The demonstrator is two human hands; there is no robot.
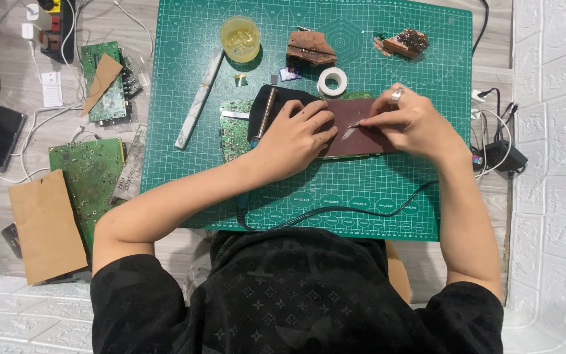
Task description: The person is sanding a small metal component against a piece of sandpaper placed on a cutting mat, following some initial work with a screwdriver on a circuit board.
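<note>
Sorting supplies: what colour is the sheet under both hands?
Dark reddish-brown sheet, seen in the head view.

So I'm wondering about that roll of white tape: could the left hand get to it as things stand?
Probably yes. The left hand presses on the brown sheet, and the white tape roll lies just beyond its fingers on the green cutting mat, with nothing between them. It would have to let go of the sheet.

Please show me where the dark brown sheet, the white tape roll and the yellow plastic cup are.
dark brown sheet (361,134), head view, bare middle part.
white tape roll (332,81), head view, its ring.
yellow plastic cup (240,38), head view, its inside.
</note>
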